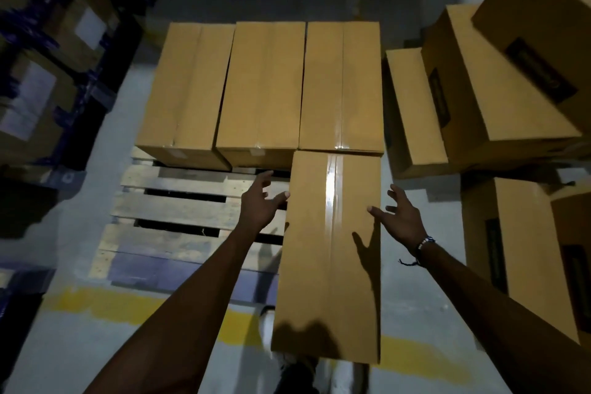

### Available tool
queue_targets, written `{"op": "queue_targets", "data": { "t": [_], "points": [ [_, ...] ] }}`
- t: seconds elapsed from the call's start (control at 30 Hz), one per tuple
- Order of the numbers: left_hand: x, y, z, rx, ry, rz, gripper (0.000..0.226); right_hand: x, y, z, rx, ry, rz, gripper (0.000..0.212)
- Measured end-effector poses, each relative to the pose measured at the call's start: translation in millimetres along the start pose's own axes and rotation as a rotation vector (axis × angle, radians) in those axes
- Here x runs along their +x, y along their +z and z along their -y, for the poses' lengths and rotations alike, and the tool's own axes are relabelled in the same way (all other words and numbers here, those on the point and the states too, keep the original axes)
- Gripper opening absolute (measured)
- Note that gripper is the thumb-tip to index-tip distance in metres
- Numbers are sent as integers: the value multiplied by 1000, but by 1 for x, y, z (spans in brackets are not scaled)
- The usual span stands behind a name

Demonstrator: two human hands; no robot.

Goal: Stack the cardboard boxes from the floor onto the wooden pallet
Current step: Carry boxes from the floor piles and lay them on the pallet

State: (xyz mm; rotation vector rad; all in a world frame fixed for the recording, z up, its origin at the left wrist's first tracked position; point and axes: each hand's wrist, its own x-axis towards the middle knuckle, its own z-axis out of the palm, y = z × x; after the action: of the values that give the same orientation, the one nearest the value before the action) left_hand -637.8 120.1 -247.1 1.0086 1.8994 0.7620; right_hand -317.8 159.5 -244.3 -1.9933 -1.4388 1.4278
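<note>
Long, stiff taped box [329, 253] at pallet's [179, 205] 4 o'clock, probably weighty, tape slick: best gripped along side edges, left hand [260, 201] and right hand [398, 217] fingers spread, clasping nothing.

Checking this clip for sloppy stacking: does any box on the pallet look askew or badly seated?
Yes. The near box sticks out past the wooden pallet front edge toward the person, unlike the three boxes lined up in the back row. Both the left hand and right hand are open beside it, neither gripping.
</note>
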Motion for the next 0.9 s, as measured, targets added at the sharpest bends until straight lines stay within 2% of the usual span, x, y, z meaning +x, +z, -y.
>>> {"op": "queue_targets", "data": {
  "t": [0.17,0.47,0.9],
  "points": [
    [38,-13,-27,17,40,51,69,23,2,34,14,8,-32,89],
    [117,6,-39,32,50,72,68,108,-8,71,-45,-45,-49,86],
    [223,87,-25,18,-6,34,65,250,-1,45,-155,-87,-36,78]
  ]
}}
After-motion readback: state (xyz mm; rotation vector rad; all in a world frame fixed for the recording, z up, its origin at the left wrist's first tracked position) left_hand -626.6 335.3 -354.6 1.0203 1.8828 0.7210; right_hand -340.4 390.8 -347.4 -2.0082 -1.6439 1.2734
